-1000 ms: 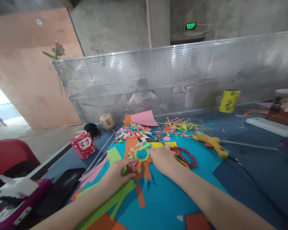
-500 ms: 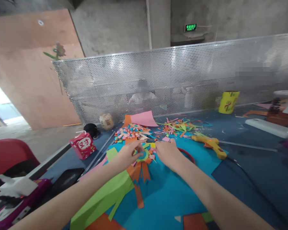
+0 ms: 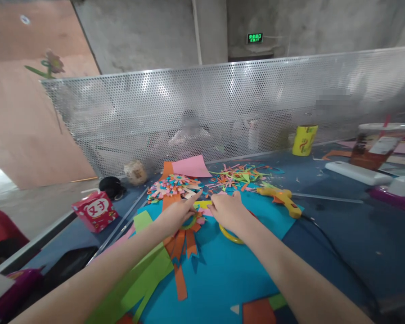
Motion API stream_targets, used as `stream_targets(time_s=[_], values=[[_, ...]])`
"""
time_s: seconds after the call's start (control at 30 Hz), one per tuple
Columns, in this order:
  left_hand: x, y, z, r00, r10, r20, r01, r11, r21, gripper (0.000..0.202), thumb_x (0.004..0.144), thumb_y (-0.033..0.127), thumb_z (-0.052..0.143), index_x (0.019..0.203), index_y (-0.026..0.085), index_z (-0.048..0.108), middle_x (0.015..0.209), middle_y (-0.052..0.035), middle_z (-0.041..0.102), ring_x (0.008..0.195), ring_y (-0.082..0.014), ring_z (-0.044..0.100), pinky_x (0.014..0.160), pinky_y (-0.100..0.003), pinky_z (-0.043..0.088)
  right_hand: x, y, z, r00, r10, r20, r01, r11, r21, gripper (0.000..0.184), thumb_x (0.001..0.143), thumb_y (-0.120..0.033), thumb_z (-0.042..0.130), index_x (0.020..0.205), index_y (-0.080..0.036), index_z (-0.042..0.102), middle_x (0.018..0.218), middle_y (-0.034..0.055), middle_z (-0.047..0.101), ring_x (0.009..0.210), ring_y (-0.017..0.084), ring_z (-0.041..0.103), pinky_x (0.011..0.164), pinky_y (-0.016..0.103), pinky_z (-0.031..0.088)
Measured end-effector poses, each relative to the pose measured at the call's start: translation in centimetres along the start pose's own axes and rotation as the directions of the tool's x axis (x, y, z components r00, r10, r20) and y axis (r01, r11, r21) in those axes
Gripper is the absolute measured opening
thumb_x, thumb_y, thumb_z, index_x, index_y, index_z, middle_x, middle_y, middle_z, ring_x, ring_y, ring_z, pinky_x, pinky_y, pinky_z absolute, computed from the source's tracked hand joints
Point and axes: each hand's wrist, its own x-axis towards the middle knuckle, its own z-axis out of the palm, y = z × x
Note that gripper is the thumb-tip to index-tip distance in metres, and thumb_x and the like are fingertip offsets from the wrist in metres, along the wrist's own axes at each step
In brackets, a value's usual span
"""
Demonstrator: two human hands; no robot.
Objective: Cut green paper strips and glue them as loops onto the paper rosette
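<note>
My left hand (image 3: 178, 212) is over a paper rosette (image 3: 197, 218) with a green ring, pink loops and orange ribbon tails (image 3: 185, 243). Its index finger stretches forward, apart from the other fingers, and it grips nothing I can see. Close by on the right, my right hand (image 3: 228, 211) has its fingers curled together, tips down beside a yellow paper strip (image 3: 202, 204) and a pink scrap. What they pinch, if anything, is hidden. Partly under this hand lies a yellow curved handle or ring (image 3: 231, 235). Blue paper (image 3: 222, 279) spreads beneath both hands.
Finished paper rosettes (image 3: 175, 184) and a heap of paper shreds (image 3: 238, 175) lie behind my hands. A yellow glue gun (image 3: 281, 198) with a cord rests at right. Green paper (image 3: 138, 274), a pink carton (image 3: 95, 210), a drink cup (image 3: 374, 146) and a perforated screen (image 3: 205, 103) surround these.
The view has turned slightly right. My left index finger now stretches forward, where the fingers were bent around the rosette. My right hand stays near the yellow strip, and more of the yellow ring shows.
</note>
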Motion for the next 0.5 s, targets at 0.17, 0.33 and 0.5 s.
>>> stream_targets(time_s=[0.17, 0.33, 0.5], values=[[0.8, 0.0, -0.4, 0.999, 0.029, -0.013, -0.028, 0.996, 0.081, 0.05, 0.078, 0.015, 0.038, 0.128, 0.018, 0.035, 0.093, -0.0077, 0.064, 0.088, -0.0197, 0.057, 0.079, -0.03, 0.042, 0.1, 0.2, -0.4, 1.0, 0.016, -0.009, -0.016, 1.0, 0.008, 0.019, 0.083, -0.025, 0.041, 0.087, -0.015, 0.057, 0.088, 0.01, 0.066, 0.087, 0.025, 0.059, 0.086, 0.047, 0.028], [1.5, -0.7, -1.2, 0.996, 0.007, -0.089, -0.012, 0.999, -0.049, 0.051, 0.075, 0.014, 0.042, 0.126, 0.018, 0.035, 0.087, -0.0044, 0.064, 0.081, -0.0167, 0.059, 0.073, -0.026, 0.043, 0.0, 0.3, -0.8, 0.998, 0.062, -0.018, -0.062, 0.998, 0.015, 0.019, 0.083, -0.025, 0.042, 0.086, -0.014, 0.057, 0.084, 0.0106, 0.066, 0.088, 0.025, 0.059, 0.088, 0.048, 0.026], [3.7, -1.1, -3.3, 0.945, -0.025, -0.325, -0.028, 0.987, -0.157, 0.041, 0.076, 0.025, 0.047, 0.116, 0.017, 0.044, 0.086, -0.0038, 0.065, 0.073, -0.0161, 0.059, 0.07, -0.027, 0.044, -0.2, 0.3, -0.7, 0.994, 0.107, -0.007, -0.106, 0.994, 0.023, 0.021, 0.083, -0.023, 0.039, 0.085, -0.015, 0.059, 0.085, 0.01, 0.066, 0.083, 0.024, 0.061, 0.084, 0.046, 0.028]])
